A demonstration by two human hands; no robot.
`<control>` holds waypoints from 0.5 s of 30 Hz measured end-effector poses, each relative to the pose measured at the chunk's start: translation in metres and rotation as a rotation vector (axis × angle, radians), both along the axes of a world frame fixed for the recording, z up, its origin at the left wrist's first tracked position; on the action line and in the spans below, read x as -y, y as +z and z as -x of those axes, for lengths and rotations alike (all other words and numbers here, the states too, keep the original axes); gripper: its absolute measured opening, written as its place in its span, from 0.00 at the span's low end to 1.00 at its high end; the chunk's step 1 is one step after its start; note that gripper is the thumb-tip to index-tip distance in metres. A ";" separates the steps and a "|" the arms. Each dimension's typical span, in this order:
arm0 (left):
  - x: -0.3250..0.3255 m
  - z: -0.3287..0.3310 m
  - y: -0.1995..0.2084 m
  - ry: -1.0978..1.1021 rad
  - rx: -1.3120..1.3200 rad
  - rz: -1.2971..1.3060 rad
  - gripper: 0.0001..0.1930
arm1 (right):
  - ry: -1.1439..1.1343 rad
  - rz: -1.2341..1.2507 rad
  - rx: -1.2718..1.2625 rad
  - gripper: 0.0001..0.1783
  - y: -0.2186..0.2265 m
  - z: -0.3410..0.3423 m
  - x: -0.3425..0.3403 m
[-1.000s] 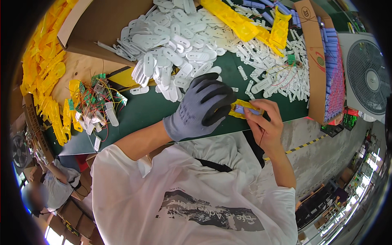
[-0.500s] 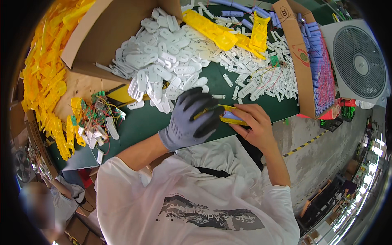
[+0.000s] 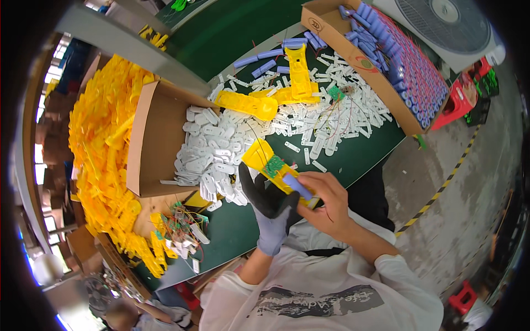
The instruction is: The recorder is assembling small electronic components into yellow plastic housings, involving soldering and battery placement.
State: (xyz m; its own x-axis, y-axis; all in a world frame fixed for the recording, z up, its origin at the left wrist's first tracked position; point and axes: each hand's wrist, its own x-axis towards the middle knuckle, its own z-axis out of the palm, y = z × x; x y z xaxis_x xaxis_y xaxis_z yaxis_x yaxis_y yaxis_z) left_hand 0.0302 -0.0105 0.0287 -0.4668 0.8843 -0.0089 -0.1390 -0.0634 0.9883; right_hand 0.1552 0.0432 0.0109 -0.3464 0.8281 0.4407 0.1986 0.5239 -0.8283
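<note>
A long yellow plastic housing (image 3: pixel 255 156) is tilted over the table's near edge, its open side up. Inside it sit a green circuit board (image 3: pixel 273 165) with thin wires and a blue cylindrical battery cell (image 3: pixel 297 186). My left hand (image 3: pixel 269 207), in a grey and black glove, grips the housing's left side from below. My bare right hand (image 3: pixel 327 205) closes round its lower end, fingers beside the cell. The glove and right fingers hide part of the housing's underside and near end.
Behind my hands lie heaps of white oval covers (image 3: pixel 212 149) and small white strips (image 3: pixel 353 110). Yellow housings (image 3: pixel 300 71) rest on the strips. A carton of blue cells (image 3: pixel 381 71) stands right; an open carton (image 3: pixel 160 138) and yellow parts (image 3: pixel 105 154) are left. Wired boards (image 3: pixel 179 226) lie nearer.
The view has turned. The housing, earlier mostly covered by my gloved hand, now points up and left with its board and cell exposed. My left hand has shifted to its side.
</note>
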 end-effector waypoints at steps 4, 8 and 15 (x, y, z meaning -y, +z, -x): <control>-0.006 0.014 -0.014 0.175 0.090 0.004 0.46 | 0.232 0.088 0.068 0.32 0.012 0.003 0.007; -0.006 0.020 -0.011 0.072 0.016 0.108 0.32 | 0.394 0.181 0.130 0.31 0.012 -0.006 0.010; -0.011 0.036 -0.025 0.052 -0.067 0.139 0.24 | 0.132 -0.052 0.312 0.17 0.000 -0.026 -0.060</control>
